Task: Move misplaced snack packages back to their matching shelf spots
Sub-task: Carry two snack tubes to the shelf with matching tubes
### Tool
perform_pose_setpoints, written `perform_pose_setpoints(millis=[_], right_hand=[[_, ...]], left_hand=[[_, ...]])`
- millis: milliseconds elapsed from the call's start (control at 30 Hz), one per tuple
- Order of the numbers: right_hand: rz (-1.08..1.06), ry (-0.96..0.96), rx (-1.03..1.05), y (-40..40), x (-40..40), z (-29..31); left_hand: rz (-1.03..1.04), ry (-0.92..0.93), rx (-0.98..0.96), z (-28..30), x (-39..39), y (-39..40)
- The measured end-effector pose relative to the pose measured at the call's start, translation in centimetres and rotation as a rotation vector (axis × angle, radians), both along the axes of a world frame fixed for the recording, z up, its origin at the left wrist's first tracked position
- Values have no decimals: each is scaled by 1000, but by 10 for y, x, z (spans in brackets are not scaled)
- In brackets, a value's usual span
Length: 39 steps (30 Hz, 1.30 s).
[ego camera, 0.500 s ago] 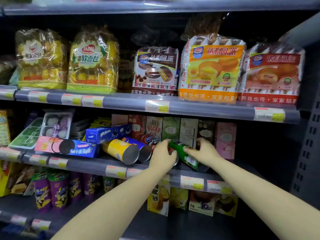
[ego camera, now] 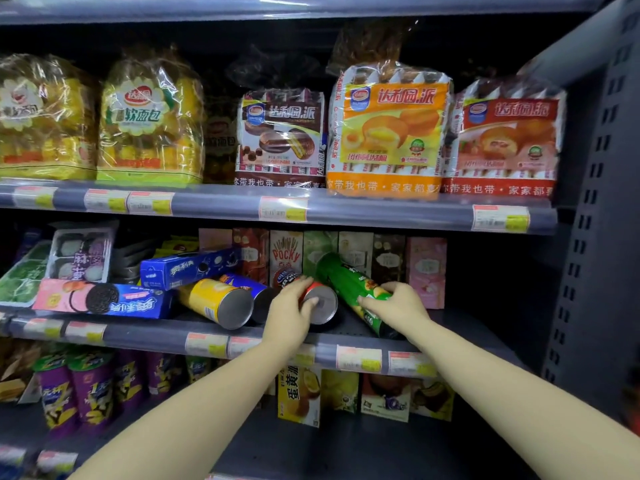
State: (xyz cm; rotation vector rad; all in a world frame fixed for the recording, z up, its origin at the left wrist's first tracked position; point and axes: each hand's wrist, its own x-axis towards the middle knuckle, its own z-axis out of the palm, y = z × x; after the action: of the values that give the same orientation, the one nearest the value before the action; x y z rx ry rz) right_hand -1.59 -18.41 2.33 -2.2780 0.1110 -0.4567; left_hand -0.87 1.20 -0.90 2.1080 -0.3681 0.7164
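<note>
Several chip cans lie on their sides on the middle shelf (ego camera: 145, 336). My left hand (ego camera: 289, 311) grips the red can (ego camera: 320, 303) by its silver end. My right hand (ego camera: 394, 304) rests on top of the green can (ego camera: 343, 282), which lies slanted with its far end against the upright Pocky boxes (ego camera: 285, 252). A yellow can (ego camera: 216, 301) and a blue can (ego camera: 247, 285) lie just left of the red one. Left of them are a blue Oreo box (ego camera: 183, 268) and a pink-and-blue Oreo box (ego camera: 104, 299).
Bagged cakes and bread (ego camera: 388, 129) fill the upper shelf. Mochi trays (ego camera: 81, 252) stand at the middle shelf's left. Purple cups (ego camera: 90, 386) and small boxes (ego camera: 299, 393) sit on the lower shelf. A grey perforated upright (ego camera: 595, 237) bounds the right side.
The red can's silver end has come into view under my left hand. My right hand has slid lower along the green can. The view has moved closer to the shelf.
</note>
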Motion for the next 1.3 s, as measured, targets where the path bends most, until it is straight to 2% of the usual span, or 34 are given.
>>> perform_pose_setpoints(millis=[100,500,600,700,833,900,967,1100,1200,1300], right_hand=[[16,-39,10,-12,-18,11],[30,-71,-32,-16,-73,1],[19,-103,-58,-8,-72,-5],[26,-133,-42,0,-71,-13],[21,-152,-23,5,-69,-24],[11,-160,15,3,-68,-27],[2,-167,59,2,-68,-29],[9,-201,139,6,-73,-38],[41,-217,243,14,-77,-47],[88,-205,394,17,-82,-60]], left_hand=[[-16,-23,-97,3,-12,2],[-166,-44,-83,-17,-60,18],[-144,37,-208,-7,-61,9],[-19,114,-341,7,-50,-3],[52,325,-440,18,-48,-13],[68,459,-421,17,-53,-16],[79,500,-359,11,-57,-16],[-109,491,-486,-6,-64,-20],[-135,395,-550,-15,-69,-27],[-250,263,-591,-32,-76,-24]])
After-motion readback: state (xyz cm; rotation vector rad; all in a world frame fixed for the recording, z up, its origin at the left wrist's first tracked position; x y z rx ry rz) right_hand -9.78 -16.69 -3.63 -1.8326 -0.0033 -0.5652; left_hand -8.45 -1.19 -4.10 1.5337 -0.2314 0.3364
